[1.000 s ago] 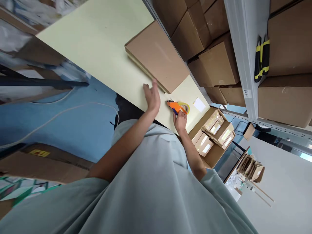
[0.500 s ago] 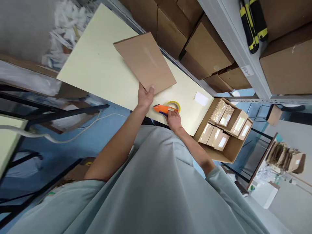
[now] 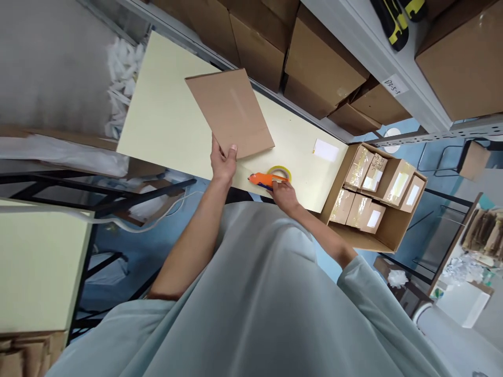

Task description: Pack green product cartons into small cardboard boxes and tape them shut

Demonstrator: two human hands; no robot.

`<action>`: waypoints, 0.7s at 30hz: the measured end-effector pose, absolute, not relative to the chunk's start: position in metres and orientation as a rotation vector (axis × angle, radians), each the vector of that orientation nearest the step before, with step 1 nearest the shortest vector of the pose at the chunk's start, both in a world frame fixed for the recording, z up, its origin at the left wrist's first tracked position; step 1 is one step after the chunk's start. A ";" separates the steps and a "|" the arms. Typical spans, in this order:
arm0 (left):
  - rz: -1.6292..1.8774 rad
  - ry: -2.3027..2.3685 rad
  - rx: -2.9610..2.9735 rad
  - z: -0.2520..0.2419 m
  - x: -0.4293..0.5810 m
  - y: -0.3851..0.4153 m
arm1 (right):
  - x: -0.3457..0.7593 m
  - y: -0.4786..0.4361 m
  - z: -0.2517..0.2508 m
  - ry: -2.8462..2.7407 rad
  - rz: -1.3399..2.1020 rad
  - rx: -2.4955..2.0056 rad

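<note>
My left hand (image 3: 222, 161) grips the near corner of a flat folded cardboard box (image 3: 230, 112), thumb on top, holding it tilted above the pale yellow table (image 3: 165, 120). An orange tape dispenser (image 3: 266, 179) with a yellowish tape roll (image 3: 280, 172) lies near the table's front edge. My right hand (image 3: 283, 195) rests closed on the dispenser's handle end.
A small white paper (image 3: 326, 150) lies at the table's right end. Beside the table stands an open carton (image 3: 393, 230) with several small taped boxes. Shelves (image 3: 353, 21) behind hold brown cartons, with a black-and-yellow tool (image 3: 395, 21) on the upper shelf. A second table (image 3: 39, 262) is at left.
My left hand went from lying flat beside the cardboard stack to gripping one flat box and lifting it. My right hand stayed at the tape dispenser. The view swung left.
</note>
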State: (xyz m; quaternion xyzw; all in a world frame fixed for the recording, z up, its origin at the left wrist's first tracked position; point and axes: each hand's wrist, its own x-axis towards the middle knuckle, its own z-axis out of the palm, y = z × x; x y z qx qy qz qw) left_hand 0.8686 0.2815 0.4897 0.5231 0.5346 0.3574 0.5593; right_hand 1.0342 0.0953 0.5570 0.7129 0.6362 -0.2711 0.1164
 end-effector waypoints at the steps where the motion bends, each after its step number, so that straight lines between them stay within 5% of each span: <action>1: 0.845 1.256 1.241 0.488 0.869 0.281 | 1.046 0.088 0.562 1.851 -0.793 2.074; 11: 0.893 1.194 1.278 0.483 0.871 0.283 | 1.197 0.119 0.594 1.701 -0.495 2.032; 21: 0.581 1.033 1.406 0.517 0.817 0.321 | 1.142 0.174 0.567 1.861 -0.586 1.972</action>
